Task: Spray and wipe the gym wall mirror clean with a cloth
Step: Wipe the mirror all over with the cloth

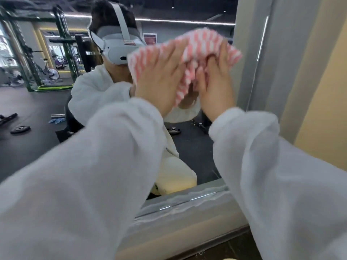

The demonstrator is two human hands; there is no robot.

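1. Both arms in loose white fleece sleeves (97, 166) reach up and forward from the lower corners of the view, forearms rising toward the centre, wrists bent back so the palms face the glass.
2. The left hand (159, 79) lies flat, back toward the camera, fingers (170, 53) spread wide and pointing toward 12 o'clock, pressing the pink-and-white striped cloth (197, 47) against the large wall mirror (37, 102).
3. The right hand (216, 81) stands just beside the left, at its 3 o'clock, also upright. Its fingers are partly buried in the bunched cloth, and curl around a fold of it; how firmly they close cannot be told, as motion blur softens the edges.
4. The cloth sits at the upper centre of the view, at 12 o'clock from both wrists, crumpled between the two hands, with a loose tail hanging down toward 6 o'clock in the gap between them.
5. The cloth touches the mirror near its right-hand edge, close to the grey metal frame (249, 68) at 3 o'clock.
6. In the mirror, the reflection shows a person wearing a white headset (120, 45), with green gym racks (63, 49) at 9 o'clock and a black weight plate (20, 129) on the dark floor.
7. The mirror's lower grey sill (187, 218) runs at 6 o'clock between the sleeves.
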